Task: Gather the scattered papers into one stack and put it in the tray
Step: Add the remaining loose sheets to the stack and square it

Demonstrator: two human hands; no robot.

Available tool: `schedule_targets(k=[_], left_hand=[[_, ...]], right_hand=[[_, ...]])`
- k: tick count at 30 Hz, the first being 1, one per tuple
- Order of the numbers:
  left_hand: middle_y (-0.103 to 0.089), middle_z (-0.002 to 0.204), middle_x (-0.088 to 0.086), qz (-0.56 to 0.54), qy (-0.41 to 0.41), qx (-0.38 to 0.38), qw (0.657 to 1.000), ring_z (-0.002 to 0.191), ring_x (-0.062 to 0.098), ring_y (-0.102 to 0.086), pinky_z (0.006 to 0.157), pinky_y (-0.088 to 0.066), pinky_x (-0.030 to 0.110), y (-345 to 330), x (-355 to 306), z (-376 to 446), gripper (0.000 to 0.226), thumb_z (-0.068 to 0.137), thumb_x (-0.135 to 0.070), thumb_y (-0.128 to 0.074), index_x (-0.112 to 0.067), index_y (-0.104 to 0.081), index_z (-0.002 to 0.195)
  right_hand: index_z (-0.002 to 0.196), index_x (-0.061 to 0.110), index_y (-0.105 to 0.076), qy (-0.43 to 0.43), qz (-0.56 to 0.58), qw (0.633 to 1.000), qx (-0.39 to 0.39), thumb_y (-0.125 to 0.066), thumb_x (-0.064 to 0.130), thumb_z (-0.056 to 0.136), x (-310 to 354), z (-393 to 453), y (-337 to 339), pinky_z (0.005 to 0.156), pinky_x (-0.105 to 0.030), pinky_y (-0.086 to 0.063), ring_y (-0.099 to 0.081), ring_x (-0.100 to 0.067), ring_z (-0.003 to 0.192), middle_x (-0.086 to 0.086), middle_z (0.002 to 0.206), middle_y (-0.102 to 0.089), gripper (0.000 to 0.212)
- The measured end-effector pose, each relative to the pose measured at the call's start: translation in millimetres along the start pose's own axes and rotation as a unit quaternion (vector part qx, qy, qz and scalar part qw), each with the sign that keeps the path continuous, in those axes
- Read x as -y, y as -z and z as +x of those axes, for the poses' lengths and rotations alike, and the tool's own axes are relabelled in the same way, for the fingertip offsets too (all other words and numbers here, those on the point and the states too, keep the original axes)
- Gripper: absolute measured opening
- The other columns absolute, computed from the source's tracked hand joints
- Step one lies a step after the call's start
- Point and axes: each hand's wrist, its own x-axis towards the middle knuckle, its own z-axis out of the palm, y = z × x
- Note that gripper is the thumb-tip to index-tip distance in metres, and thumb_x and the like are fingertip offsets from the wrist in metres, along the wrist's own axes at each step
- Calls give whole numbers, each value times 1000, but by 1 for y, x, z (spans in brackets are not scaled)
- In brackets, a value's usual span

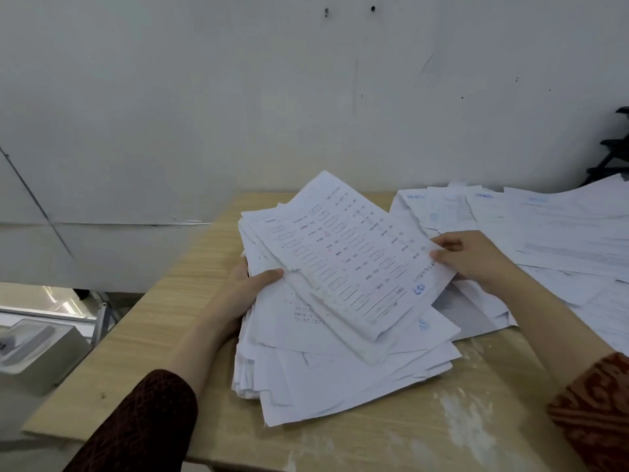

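A person's left hand (253, 284) grips the edge of an untidy stack (340, 335) on a desk (163, 318), while the right hand (466, 257) pinches the top sheet (354, 253). Gathering is underway; loose papers (544, 226) lie at right. No tray is clearly visible.

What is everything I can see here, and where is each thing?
Gathered paper stack: one, white, uneven, table middle.
Printed form sheet: one, white, on top of the stack, held by both hands.
Scattered papers: many, white, table's right side.
Table: one, light wood.
Wall: white, behind.
Grey box: one, lower left, beside table.
Black chair: partly visible, far right.
Left hand: grips stack's left edge.
Right hand: pinches sheet's right edge.
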Motion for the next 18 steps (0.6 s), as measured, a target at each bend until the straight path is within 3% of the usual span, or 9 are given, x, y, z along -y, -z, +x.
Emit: schedule_targets(k=[4, 7, 10, 14, 16, 18], left_hand=[[-71, 92, -12, -5, 16, 6, 1000, 82, 10, -71, 66, -55, 27, 2, 0, 0, 29, 91, -6, -58, -34, -53, 98], [-71, 96, -9, -10, 14, 6, 1000, 84, 10, -70, 66, -56, 26, 1, -1, 1, 23, 93, -10, -57, -32, -54, 98], [-73, 90, -15, -8, 6, 14, 1000, 81, 4, -71, 62, -56, 19, -2, -4, 0, 18, 93, -17, -59, -35, -56, 97], [-69, 109, -8, 10, 13, 10, 1000, 92, 9, -69, 67, -57, 20, 0, -3, 3, 22, 92, -16, -61, -32, -55, 107], [-68, 113, -5, 13, 22, 3, 1000, 97, 12, -68, 70, -57, 22, 2, -1, 4, 28, 93, -16, -59, -26, -54, 119], [-68, 116, -2, 10, 36, -4, 999, 99, 16, -68, 74, -57, 27, 4, 1, 5, 35, 94, -17, -58, -21, -51, 128]], right_hand=[[94, 6, -66, -37, 30, 999, -23, -65, 10, 87, -1, 13, 13, 75, -36, -56, -64, -31, 92, -14, 94, -65, 8], [84, 0, -63, -57, 67, 995, 43, -56, 11, 93, 9, 8, 16, 55, -26, -57, -63, -22, 75, -17, 93, -65, 16], [87, -3, -65, -58, 2, 990, 126, -55, 15, 94, 14, -5, 10, 54, -25, -53, -60, -19, 67, -14, 84, -66, 21], [78, -3, -66, -24, -64, 969, 236, -58, 10, 91, 15, -28, 0, 55, -19, -50, -56, -11, 54, -7, 64, -59, 20], [87, 2, -66, -21, -81, 968, 238, -58, 8, 91, 17, -34, -1, 53, -20, -50, -58, -12, 52, -5, 60, -61, 11], [92, 5, -62, -13, -127, 977, 170, -57, 8, 92, 17, -27, 2, 50, -23, -50, -62, -18, 52, -8, 69, -66, 6]])
